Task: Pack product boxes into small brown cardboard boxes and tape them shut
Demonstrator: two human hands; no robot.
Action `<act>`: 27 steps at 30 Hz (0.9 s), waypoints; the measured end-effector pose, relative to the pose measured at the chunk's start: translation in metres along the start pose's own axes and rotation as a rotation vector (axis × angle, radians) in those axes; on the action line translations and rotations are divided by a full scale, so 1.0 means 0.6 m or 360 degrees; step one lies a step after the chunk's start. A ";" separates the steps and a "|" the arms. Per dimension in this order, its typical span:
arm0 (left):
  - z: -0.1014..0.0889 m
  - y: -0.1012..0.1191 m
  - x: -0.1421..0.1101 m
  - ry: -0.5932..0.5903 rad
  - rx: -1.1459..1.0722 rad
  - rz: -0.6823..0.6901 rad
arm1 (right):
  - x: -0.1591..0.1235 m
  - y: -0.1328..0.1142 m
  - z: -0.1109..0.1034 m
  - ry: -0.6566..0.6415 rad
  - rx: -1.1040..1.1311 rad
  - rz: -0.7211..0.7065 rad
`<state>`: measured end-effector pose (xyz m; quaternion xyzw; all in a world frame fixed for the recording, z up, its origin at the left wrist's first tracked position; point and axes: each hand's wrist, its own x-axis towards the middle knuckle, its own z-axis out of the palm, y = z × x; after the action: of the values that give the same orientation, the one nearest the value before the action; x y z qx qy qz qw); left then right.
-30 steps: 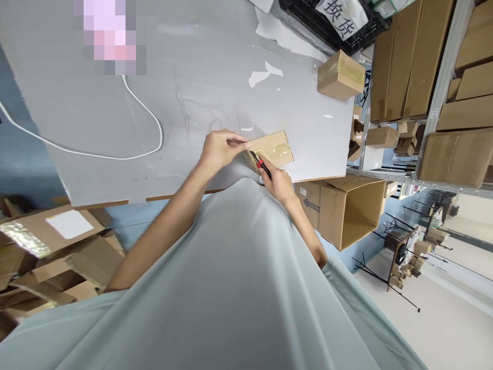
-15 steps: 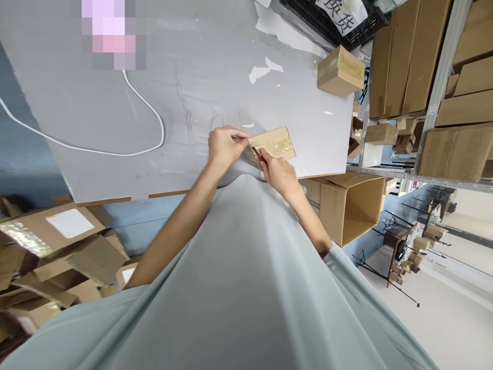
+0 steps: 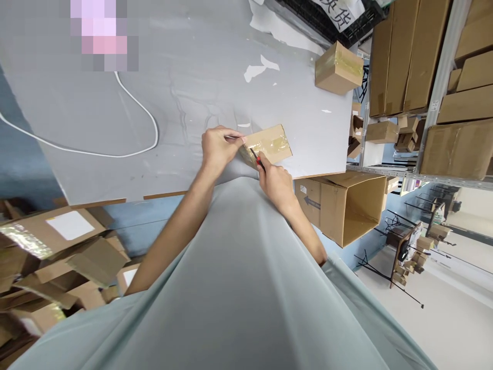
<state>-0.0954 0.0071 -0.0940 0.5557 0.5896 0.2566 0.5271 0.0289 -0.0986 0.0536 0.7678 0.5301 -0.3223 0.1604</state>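
One small taped carton (image 3: 271, 143) lies near the worktable's (image 3: 316, 136) front edge, probably light and stiff-walled but slick along the tape, best steadied by its bare cardboard edges. Above the worktable, the right hand (image 3: 278, 182) is wrapped around a red-and-black utility knife (image 3: 259, 161), blade angled toward the carton; the left hand (image 3: 219, 149) arches with fingertips at the carton's corner, though whether they pinch it I cannot tell.

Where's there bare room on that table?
Mostly bare tabletop lies between the white cable and white patches, and between the near carton and far carton. Crowded: around the left hand, right hand and cutter; by the black crate.
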 end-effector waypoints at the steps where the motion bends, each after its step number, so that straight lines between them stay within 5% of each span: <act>1: 0.000 0.000 0.000 -0.0002 -0.0002 -0.0004 | 0.000 0.002 -0.002 0.0020 0.0010 -0.0014; 10: 0.001 0.006 -0.004 0.0052 0.0028 -0.0029 | 0.035 0.006 0.006 0.0009 -0.0008 -0.0117; 27: 0.006 0.004 -0.007 0.0014 0.0082 -0.0036 | 0.026 -0.026 0.010 -0.0036 -0.0130 0.0073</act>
<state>-0.0919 0.0026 -0.0918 0.5614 0.6045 0.2378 0.5127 0.0162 -0.0852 0.0402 0.7687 0.5233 -0.3053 0.2050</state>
